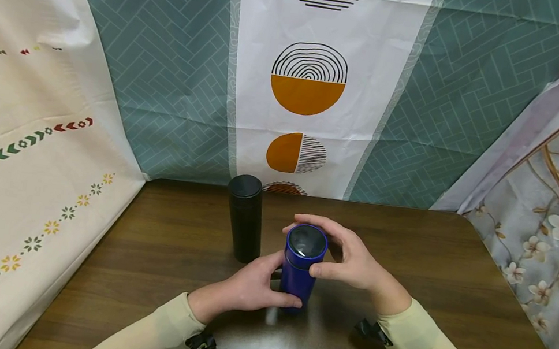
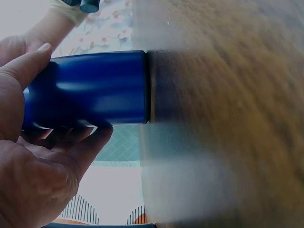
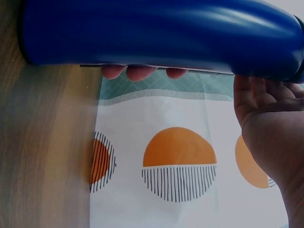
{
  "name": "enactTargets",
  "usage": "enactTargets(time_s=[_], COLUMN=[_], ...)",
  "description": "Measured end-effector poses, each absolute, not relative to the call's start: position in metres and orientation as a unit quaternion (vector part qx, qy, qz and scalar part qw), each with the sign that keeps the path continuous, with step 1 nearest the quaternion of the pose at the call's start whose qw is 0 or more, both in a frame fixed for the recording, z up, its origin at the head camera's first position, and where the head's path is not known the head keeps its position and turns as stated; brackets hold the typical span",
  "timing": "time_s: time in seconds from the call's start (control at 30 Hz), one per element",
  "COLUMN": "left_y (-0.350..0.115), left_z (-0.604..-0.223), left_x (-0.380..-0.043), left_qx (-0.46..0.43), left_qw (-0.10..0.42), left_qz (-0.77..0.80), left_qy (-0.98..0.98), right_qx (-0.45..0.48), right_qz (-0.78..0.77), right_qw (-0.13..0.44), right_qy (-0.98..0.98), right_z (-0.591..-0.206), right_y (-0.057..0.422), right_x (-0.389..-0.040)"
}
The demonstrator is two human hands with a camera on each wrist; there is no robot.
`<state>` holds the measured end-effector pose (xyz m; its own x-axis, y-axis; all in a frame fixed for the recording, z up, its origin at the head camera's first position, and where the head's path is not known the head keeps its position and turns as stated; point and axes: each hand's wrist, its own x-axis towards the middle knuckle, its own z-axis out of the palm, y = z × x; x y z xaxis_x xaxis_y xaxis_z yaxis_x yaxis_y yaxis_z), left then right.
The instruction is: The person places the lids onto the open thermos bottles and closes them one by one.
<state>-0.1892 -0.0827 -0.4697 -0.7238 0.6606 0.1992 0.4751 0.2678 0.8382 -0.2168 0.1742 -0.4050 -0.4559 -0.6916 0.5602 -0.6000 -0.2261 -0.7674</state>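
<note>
A blue flask (image 1: 298, 281) with a glossy dark top stands upright on the wooden table between both hands. My left hand (image 1: 258, 285) grips its body low down, thumb across the front and fingers round the far side. Higher up, my right hand (image 1: 353, 259) holds the flask near its lid (image 1: 307, 241), thumb at the front and fingers behind. In the left wrist view the flask's dark base (image 2: 147, 88) is right at the tabletop. The right wrist view shows the blue body (image 3: 156, 33) with left fingertips (image 3: 141, 72) showing past its edge.
A black flask (image 1: 246, 223) stands upright just behind and left of the blue one. The brown table (image 1: 162, 230) runs back to a patterned cloth (image 1: 306, 84). More printed cloths hang at the left (image 1: 24, 166) and right (image 1: 543, 247). Dark straps sit on both wrists.
</note>
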Motion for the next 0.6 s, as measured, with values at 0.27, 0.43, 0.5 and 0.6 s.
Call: enactTargets(time_s=[0.27,0.43,0.5,0.6], left_y=[-0.0830,-0.0832,-0.0830,-0.0826], left_z=[-0.4691,-0.4686,-0.4683,-0.4682], left_x=[-0.1887,-0.1886,-0.1888,-0.1892], left_qx=[0.365,0.366,0.367,0.368], left_qw=[0.095,0.094,0.094,0.093], left_qz=[0.488,0.488,0.488,0.488], left_qy=[0.787,0.787,0.786,0.786], right_qx=[-0.510,-0.498,-0.486,-0.465], right_qz=[-0.588,-0.592,-0.589,-0.583], right_qw=[0.021,0.007,-0.001,-0.008], right_qy=[0.628,0.634,0.646,0.666], right_z=[-0.4043,-0.4043,-0.4037,-0.4026], right_y=[0.1747,0.1746,0.1747,0.1751], right_x=[-0.2168,-0.2157,-0.2143,-0.2123])
